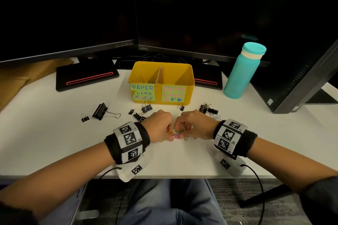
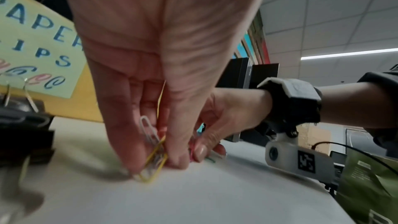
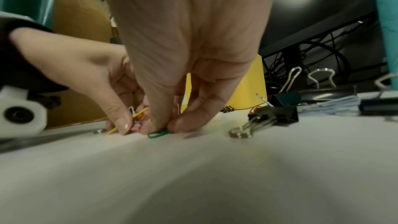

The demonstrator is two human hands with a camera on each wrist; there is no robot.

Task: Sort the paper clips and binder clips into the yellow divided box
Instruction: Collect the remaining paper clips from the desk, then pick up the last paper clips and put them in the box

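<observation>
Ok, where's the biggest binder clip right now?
In the head view, the biggest binder clip lies on the white table's left side, left of the yellow box.

"PAPER" on both yellow box [image 1: 161, 80] labels [image 1: 143, 92].

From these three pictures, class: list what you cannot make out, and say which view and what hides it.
- Head view: how many paper clips lie between the hands; fingers cover the pile.
- Head view: contents of the yellow box; its front wall hides them.
- Left wrist view: label cut off by the edge.
- Right wrist view: far binder clips blurred.
</observation>
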